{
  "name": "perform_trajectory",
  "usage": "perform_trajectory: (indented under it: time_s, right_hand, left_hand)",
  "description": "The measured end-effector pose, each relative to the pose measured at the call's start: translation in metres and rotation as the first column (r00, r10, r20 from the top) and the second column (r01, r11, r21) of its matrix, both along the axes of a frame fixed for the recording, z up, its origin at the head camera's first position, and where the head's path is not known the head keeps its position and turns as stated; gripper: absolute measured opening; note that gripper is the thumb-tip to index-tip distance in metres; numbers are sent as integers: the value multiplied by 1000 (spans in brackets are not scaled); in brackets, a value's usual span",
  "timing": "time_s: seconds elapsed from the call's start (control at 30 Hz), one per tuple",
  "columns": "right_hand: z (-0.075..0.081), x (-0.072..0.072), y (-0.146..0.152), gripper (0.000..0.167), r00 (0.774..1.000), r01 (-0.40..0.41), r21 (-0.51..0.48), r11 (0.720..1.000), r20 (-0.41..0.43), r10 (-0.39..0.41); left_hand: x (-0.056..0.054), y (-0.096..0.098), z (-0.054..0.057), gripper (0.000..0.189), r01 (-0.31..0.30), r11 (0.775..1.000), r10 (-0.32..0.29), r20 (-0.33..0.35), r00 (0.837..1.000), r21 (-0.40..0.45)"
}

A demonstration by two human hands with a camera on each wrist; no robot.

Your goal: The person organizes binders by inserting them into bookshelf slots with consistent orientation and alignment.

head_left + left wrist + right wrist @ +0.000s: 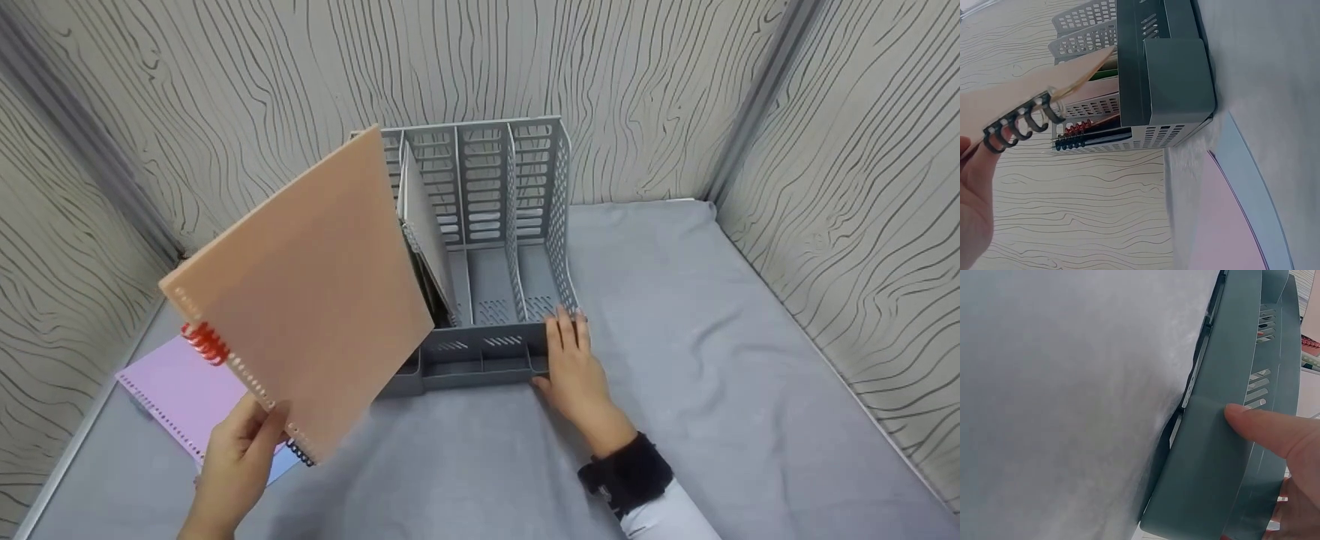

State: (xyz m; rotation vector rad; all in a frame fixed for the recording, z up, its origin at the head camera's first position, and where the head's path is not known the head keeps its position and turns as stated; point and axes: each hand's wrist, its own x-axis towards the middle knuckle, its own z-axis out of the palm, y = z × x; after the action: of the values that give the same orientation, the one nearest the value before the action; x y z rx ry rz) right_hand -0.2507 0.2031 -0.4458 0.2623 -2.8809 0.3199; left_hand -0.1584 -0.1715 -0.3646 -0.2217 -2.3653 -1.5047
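Observation:
My left hand (236,457) pinches a peach spiral notebook (315,300) by its punched edge, between red rings above and black rings (1024,121) below. The notebook is tilted up in front of the left part of a grey file rack (465,381) and hides some of it. At the rack's front right corner, my right hand (577,379) grips the front wall, thumb (1258,424) on the outer face and fingers over the top. A pale notebook (427,225) leans inside a left-hand slot, beside something dark green.
On the grey cloth at left lie a purple punched-edge notebook (184,382) and a light blue one (1258,191), overlapping. Low in the rack's side, more notebooks with red and dark rings (1077,134) show. Patterned panels (645,97) enclose the back and sides.

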Motion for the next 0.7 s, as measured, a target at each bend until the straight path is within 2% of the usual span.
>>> perform_trajectory:
  time_s: [0.3,0.5,0.7]
  right_hand:
    - [0,-1,1,95,1000,-1,7,1000,-13,2]
    - [-1,-1,1,94,1000,-1,-2,1000,-14,1]
    - [-3,-1,1,94,1000,6,-11,1000,-9,-6]
  left_hand:
    - [-5,10,2,30,26,1000,-26,-20,999,-10]
    - [-10,18,1,28,60,998,-60,-59,996,-6]
    - [-15,27,1,27,108,994,-109,-120,987,-15]
